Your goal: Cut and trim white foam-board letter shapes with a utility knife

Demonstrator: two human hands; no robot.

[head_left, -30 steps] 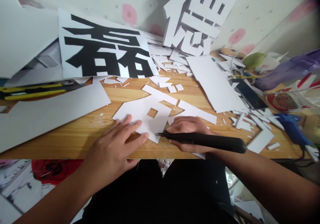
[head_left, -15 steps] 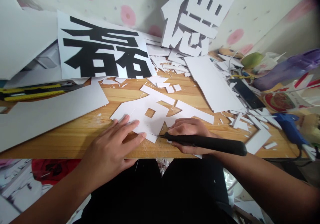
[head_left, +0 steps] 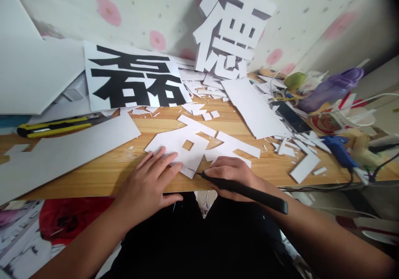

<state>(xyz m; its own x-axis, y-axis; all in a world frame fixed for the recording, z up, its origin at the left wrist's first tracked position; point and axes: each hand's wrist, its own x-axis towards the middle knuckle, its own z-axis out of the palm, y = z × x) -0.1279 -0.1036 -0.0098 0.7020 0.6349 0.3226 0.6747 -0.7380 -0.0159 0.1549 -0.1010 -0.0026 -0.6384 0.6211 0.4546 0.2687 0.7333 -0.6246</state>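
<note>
A white foam board piece (head_left: 193,154) with a square hole and angular cut-outs lies near the front edge of the wooden table. My left hand (head_left: 152,179) rests on its lower left part, fingers spread flat, thumb apart at the table edge. Closed round a black pen-like cutting tool (head_left: 249,192) is my right hand (head_left: 232,177), at the board's lower right. The tool's thin tip touches or nearly touches the board's bottom corner, beside a dark line in its surface. Behind the board lies a paper sheet with black character shapes (head_left: 134,79).
A yellow and black cutter (head_left: 59,125) and a long white board (head_left: 71,146) lie left. A white cut-out character (head_left: 230,34) leans on the wall. At right are scraps, a phone (head_left: 289,117), a blue glue gun (head_left: 338,150) and a purple bottle (head_left: 332,90).
The whole view has shifted. My right hand and the tool's handle have tilted, the handle's rear end now lower. The tip stays by the board's bottom corner. My left thumb has spread outward.
</note>
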